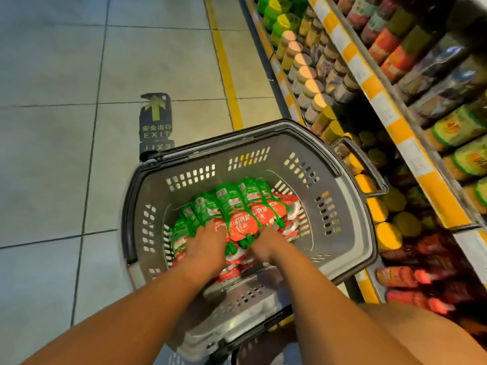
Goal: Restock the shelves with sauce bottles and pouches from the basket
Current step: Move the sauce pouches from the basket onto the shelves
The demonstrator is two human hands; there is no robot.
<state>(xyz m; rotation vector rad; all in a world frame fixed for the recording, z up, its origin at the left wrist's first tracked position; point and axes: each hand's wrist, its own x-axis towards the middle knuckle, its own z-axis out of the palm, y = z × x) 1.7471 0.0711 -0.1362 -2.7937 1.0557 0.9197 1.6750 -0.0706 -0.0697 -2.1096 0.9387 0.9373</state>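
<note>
Reached down with both hands into the grey plastic basket [350, 214], onto the heap of red-and-green sauce pouches [245, 209] piled on its floor. Left hand [204, 246] lay palm-down on the left part of the heap, fingers spread over pouches, tips buried among the green tops; whether curled round any single pouch, impossible to tell. Right hand [266, 242] pressed in just beside, fingers dug down between pouches at the near right of the heap, grip likewise hidden. Hands close together but apart, one upright fan of pouches standing between and just beyond the fingertips, red labels facing up. More pouches spread to the far side of both hands and under the wrists. Basket handle [369, 164] folded down past the right hand, toward the shelves [400, 127]. Off to the right of the right forearm, stocked shelving with yellow-and-white price rails, rows of jars [308, 83] with pale lids farther off, red packets [400, 277] on the lowest level nearer by. To the left and beyond the left hand, tiled floor [52, 154] with a dark exit sticker [155, 122] and a yellow floor line [226, 75].
</note>
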